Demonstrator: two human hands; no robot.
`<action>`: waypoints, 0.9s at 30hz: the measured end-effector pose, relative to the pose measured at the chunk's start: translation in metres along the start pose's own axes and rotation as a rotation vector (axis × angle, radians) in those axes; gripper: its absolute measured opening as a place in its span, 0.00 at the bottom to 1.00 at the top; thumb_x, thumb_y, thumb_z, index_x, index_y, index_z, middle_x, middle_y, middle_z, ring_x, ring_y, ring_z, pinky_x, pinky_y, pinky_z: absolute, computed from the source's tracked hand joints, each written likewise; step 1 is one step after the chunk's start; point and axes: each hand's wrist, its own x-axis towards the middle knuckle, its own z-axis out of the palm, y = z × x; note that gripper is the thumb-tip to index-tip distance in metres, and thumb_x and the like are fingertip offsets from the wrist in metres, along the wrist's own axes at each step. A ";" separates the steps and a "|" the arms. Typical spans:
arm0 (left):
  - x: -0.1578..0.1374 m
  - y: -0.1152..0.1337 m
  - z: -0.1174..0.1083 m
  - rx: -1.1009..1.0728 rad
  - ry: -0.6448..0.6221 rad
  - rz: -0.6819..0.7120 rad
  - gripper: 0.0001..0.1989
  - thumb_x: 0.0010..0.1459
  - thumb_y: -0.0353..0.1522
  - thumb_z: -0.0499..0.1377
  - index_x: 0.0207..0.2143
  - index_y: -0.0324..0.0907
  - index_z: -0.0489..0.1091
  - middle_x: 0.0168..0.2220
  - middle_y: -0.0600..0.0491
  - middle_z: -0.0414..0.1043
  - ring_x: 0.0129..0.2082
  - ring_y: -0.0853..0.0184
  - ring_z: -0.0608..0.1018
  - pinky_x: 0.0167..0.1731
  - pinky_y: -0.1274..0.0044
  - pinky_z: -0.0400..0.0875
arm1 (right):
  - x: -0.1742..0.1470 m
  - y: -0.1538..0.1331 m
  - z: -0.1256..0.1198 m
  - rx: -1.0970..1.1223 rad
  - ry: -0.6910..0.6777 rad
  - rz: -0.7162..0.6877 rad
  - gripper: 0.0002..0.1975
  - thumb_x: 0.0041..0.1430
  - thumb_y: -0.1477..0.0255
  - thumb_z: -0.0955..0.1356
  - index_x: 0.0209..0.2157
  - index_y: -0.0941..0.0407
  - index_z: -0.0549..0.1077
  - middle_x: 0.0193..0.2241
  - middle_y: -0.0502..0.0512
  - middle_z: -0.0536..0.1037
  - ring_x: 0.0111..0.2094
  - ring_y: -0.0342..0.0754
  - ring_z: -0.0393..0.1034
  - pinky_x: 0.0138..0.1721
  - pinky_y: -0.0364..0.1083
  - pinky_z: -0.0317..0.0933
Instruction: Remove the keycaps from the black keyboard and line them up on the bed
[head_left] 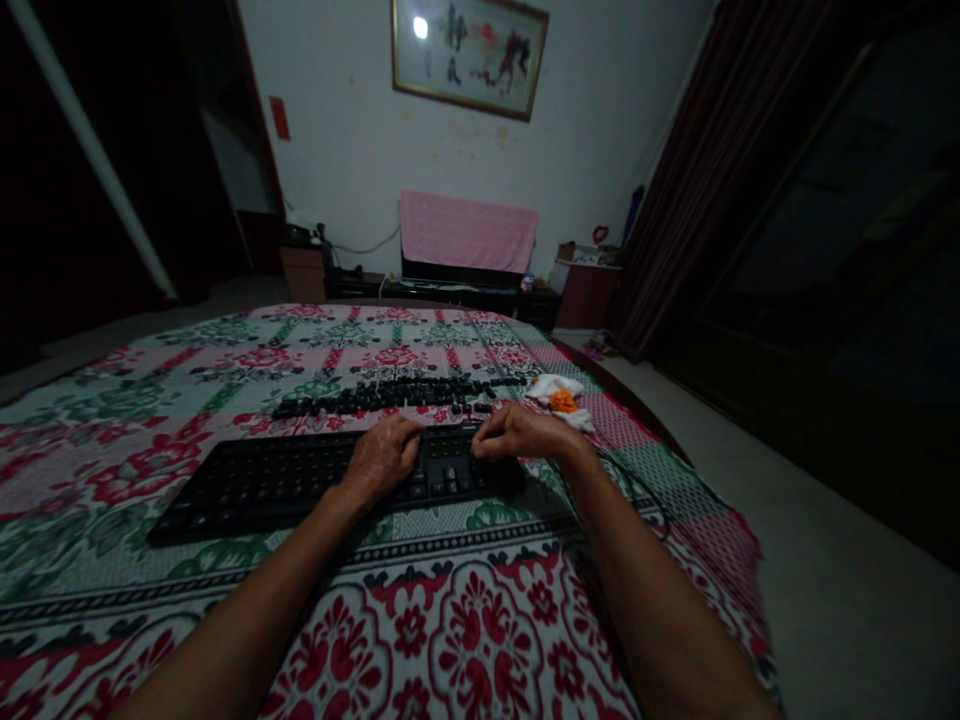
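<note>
A black keyboard (pixel 281 470) lies on the patterned cloth, many of its key positions showing without caps and a few caps still on. My left hand (pixel 381 458) rests over its middle, fingers curled down at the far edge. Over the number-pad end, my right hand (pixel 517 432) has thumb and fingers pinched together; whatever is between the fingertips is too small to make out. Behind the keyboard, loose black keycaps (pixel 397 393) lie in uneven rows. A white cloth with an orange patch (pixel 561 398) sits just beyond my right hand.
The flowered cloth (pixel 480 640) covers a large round-edged table. A dark cable (pixel 641 475) curls at the right. Farther back stand a TV under a pink towel (pixel 469 230), a low cabinet (pixel 589 290) and a dark curtain (pixel 694 170).
</note>
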 end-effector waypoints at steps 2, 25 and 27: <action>0.000 0.004 0.001 -0.025 -0.026 0.028 0.11 0.55 0.30 0.50 0.38 0.40 0.70 0.35 0.49 0.71 0.37 0.65 0.72 0.40 0.73 0.67 | 0.000 -0.003 0.000 -0.018 -0.006 0.013 0.14 0.48 0.67 0.67 0.33 0.62 0.77 0.21 0.50 0.74 0.23 0.39 0.64 0.23 0.37 0.55; -0.005 0.021 -0.007 -0.063 -0.277 0.133 0.21 0.49 0.46 0.56 0.43 0.46 0.72 0.47 0.49 0.65 0.47 0.60 0.68 0.46 0.69 0.65 | 0.001 -0.014 0.006 0.063 0.020 0.009 0.07 0.50 0.72 0.63 0.30 0.60 0.69 0.24 0.48 0.71 0.23 0.38 0.64 0.22 0.36 0.55; -0.004 0.021 -0.007 -0.059 -0.280 0.134 0.21 0.50 0.47 0.55 0.43 0.46 0.71 0.47 0.49 0.65 0.47 0.60 0.67 0.46 0.69 0.65 | 0.001 -0.015 0.006 0.025 0.020 -0.017 0.07 0.50 0.73 0.62 0.30 0.60 0.69 0.23 0.48 0.71 0.23 0.39 0.65 0.22 0.36 0.54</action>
